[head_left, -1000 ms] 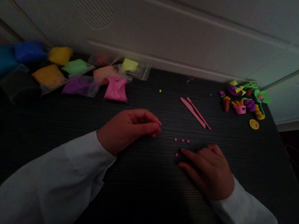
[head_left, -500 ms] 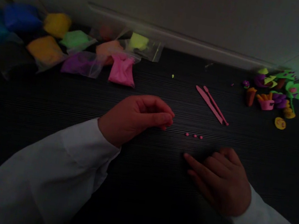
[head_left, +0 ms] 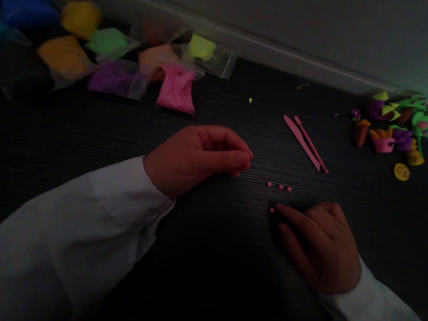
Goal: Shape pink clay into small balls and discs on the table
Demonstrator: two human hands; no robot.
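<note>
My left hand [head_left: 203,160] is closed, thumb pressed against the fingertips, above the dark table; whatever is between them is hidden. My right hand [head_left: 324,246] rests lower right with its index finger stretched out, the thumb apart below it and the other fingers curled. Just left of that index fingertip lies a small pink clay ball [head_left: 271,210]. Slightly farther back, three more pink bits form a short row, the middle clay ball [head_left: 280,187] among them. Behind the row lie a pink clay knife [head_left: 301,143] and a thin pink modelling stick [head_left: 311,144], side by side.
Bags of coloured clay, including a pink bag [head_left: 177,89] and a purple one [head_left: 117,79], fill the back left. Small clay figures, such as a pink fries cup [head_left: 383,143], stand at the right. A yellow-green crumb [head_left: 250,101] lies near the wall [head_left: 298,28].
My right index fingertip has shifted slightly right and away from me, uncovering a small pink ball beside it. My left hand keeps its pinch. The view has tilted slightly down.
</note>
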